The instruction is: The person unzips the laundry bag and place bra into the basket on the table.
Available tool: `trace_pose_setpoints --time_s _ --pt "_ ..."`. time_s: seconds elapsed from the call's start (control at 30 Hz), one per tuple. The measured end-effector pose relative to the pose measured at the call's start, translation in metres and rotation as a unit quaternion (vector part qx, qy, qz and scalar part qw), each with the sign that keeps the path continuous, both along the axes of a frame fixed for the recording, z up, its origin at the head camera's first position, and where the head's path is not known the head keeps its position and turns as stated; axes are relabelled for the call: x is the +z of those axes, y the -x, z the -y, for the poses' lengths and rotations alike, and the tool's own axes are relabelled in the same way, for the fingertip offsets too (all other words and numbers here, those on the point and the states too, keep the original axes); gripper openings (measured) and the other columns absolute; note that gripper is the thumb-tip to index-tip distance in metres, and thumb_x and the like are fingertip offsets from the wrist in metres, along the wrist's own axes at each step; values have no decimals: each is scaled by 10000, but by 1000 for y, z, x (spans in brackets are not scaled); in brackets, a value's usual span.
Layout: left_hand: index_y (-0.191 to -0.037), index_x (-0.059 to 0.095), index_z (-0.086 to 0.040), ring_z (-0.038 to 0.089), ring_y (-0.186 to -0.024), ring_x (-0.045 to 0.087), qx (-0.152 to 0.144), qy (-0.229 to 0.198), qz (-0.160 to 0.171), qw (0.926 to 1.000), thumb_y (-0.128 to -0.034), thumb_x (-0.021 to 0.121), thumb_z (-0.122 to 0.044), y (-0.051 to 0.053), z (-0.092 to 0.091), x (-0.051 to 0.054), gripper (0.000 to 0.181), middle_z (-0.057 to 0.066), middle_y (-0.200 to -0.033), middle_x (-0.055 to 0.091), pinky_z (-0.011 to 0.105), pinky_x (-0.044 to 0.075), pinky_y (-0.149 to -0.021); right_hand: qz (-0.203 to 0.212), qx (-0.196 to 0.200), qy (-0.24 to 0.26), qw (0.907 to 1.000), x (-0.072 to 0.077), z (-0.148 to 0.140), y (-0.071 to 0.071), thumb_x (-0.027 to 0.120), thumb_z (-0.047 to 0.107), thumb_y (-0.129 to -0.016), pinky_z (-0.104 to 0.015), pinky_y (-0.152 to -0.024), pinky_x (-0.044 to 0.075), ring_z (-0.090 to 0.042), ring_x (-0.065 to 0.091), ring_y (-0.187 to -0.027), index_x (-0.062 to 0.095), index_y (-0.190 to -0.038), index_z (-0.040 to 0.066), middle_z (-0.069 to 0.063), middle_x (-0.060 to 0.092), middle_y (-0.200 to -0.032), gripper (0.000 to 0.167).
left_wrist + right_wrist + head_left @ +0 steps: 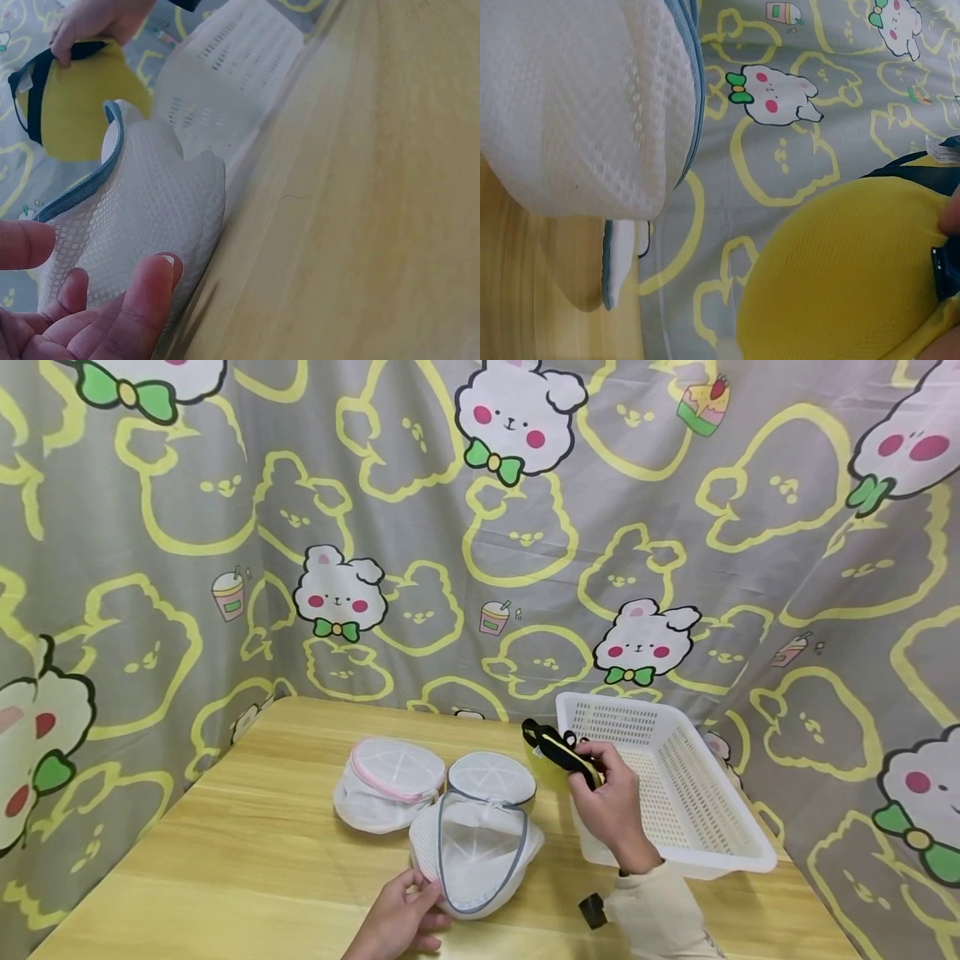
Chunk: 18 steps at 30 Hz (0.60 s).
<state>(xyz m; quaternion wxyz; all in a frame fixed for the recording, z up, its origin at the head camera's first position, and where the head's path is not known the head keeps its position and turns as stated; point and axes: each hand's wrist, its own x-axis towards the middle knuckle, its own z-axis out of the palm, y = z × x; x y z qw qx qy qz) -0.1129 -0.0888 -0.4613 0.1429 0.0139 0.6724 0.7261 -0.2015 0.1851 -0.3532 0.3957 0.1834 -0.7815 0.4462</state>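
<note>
A yellow bra (551,770) with black straps and edging is raised beside the basket. My right hand (613,802) grips it by its black part. The left wrist view shows the yellow bra (94,112) below that hand, and a rounded yellow cup (840,270) fills the lower right of the right wrist view. On the table stands a white mesh laundry bag (480,860) with a grey-blue zip, its lid folded back and mouth open. Touching its near left side is my left hand (397,914), thumb and fingers apart with mesh (142,202) visible between them.
A second white mesh bag (382,810) with a pink zip lies left of the first. The white plastic basket (701,785) stands on the right of the wooden table (247,860). Near my right sleeve is a small black object (592,911). Patterned curtain (420,527) surrounds the table.
</note>
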Motion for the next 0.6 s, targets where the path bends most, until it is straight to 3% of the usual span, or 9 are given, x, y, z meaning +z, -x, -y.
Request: trace_pose_setpoints --time_s 0.27,0.6 --pt "-938 478 -13 184 -784 674 -25 47 12 10000 -1017 515 -186 2 1 -1 193 38 -913 665 347 589 -589 -134 -327 -227 9991 -2 -6 3 619 -75 -684 -88 -652 440 -201 621 -749 633 -931 21 -120 689 -927 266" --pt "-928 476 -14 193 -787 674 0 -35 -33 10000 -1014 519 -173 -1 1 0 185 47 -935 665 342 587 -580 -105 -486 -321 9982 -6 -13 2 628 -72 -680 -108 -580 434 -239 620 -708 641 -924 26 -129 691 -906 264"
